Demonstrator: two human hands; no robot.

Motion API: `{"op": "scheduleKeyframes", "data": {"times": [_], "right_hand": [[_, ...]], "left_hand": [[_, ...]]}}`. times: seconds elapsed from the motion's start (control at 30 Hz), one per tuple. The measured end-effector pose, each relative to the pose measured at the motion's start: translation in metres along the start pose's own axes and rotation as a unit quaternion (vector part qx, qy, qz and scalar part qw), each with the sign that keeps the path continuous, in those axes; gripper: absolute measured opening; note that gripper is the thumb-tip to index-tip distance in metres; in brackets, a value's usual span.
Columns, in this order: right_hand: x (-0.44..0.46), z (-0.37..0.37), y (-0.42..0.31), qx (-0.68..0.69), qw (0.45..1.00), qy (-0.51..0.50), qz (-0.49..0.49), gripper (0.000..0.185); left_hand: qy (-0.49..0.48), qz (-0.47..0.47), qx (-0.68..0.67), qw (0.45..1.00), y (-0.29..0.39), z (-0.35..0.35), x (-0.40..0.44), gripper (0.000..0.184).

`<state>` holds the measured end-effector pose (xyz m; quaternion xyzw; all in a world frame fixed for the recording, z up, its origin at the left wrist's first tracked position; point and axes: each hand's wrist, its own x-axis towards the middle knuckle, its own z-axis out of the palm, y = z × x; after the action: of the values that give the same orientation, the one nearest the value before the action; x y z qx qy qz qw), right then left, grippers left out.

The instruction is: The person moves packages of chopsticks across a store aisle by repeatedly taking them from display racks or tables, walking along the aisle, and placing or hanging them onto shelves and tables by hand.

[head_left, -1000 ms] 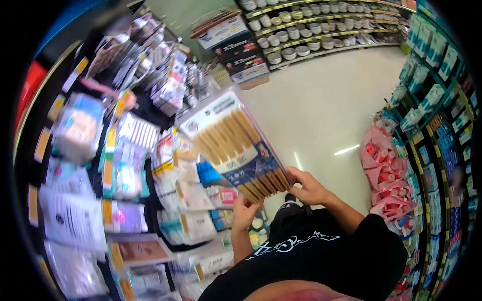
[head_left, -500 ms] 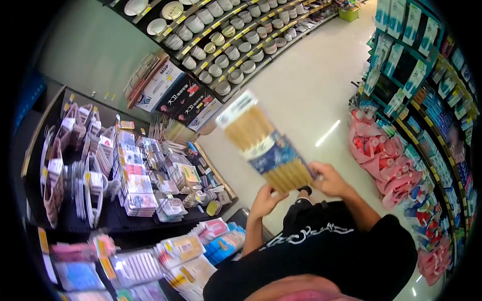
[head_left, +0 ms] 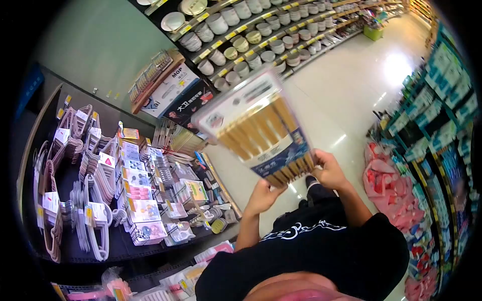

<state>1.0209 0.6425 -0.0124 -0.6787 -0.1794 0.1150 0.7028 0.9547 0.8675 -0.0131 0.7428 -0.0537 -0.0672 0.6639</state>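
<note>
A flat clear pack of wooden chopsticks (head_left: pixel 261 130), with a white top and a dark blue band, is held up in front of my body, tilted to the left. My left hand (head_left: pixel 264 195) grips its lower left corner, fingers partly behind it. My right hand (head_left: pixel 327 169) pinches the lower right edge. Both hands are closed on the pack, and the chopstick ends show between them.
Hangers (head_left: pixel 100 215) and small carded goods (head_left: pixel 145 210) hang at the left. Boxes (head_left: pixel 173 90) stand behind the pack. Bowls (head_left: pixel 217 24) line shelves at the back. At the right are pink packages (head_left: pixel 386 185) and a green rack (head_left: pixel 427 130).
My view has turned away from the left shelf, bringing the hangers and bowl shelves into sight. The pack, now closer and broader in view, stays in both hands.
</note>
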Motion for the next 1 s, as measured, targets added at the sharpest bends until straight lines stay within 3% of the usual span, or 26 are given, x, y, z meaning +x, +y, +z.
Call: {"op": "scheduleKeyframes", "data": {"times": [0.2,0.3,0.53,0.7,0.83,0.97,1.0], "right_hand": [[0.138,0.042,0.046,0.056,0.987,-0.142,0.047,0.031],[0.218,0.066,0.058,0.119,0.965,-0.201,0.121,0.034],[0.416,0.125,0.028,-0.116,0.929,-0.348,0.051,0.038],[0.528,0.169,0.045,-0.146,0.929,-0.341,0.002,0.038],[0.584,0.204,0.040,-0.127,0.925,-0.359,-0.016,0.039],[0.624,0.252,0.079,-0.188,0.893,-0.407,0.042,0.039],[0.635,0.267,0.085,-0.194,0.886,-0.417,0.055,0.038]], "left_hand": [[0.081,-0.144,-0.009,0.986,-0.046,-0.086,0.048,0.034],[0.162,-0.087,-0.056,0.981,-0.049,-0.136,0.082,0.035],[0.263,-0.072,-0.052,0.961,-0.035,-0.266,0.168,0.037],[0.344,-0.035,0.005,0.938,-0.041,-0.329,0.235,0.032],[0.389,-0.019,-0.026,0.921,-0.058,-0.372,0.261,0.043],[0.446,-0.051,0.024,0.893,-0.106,-0.428,0.267,0.042],[0.449,-0.028,-0.123,0.885,-0.119,-0.445,0.271,0.051]]}}
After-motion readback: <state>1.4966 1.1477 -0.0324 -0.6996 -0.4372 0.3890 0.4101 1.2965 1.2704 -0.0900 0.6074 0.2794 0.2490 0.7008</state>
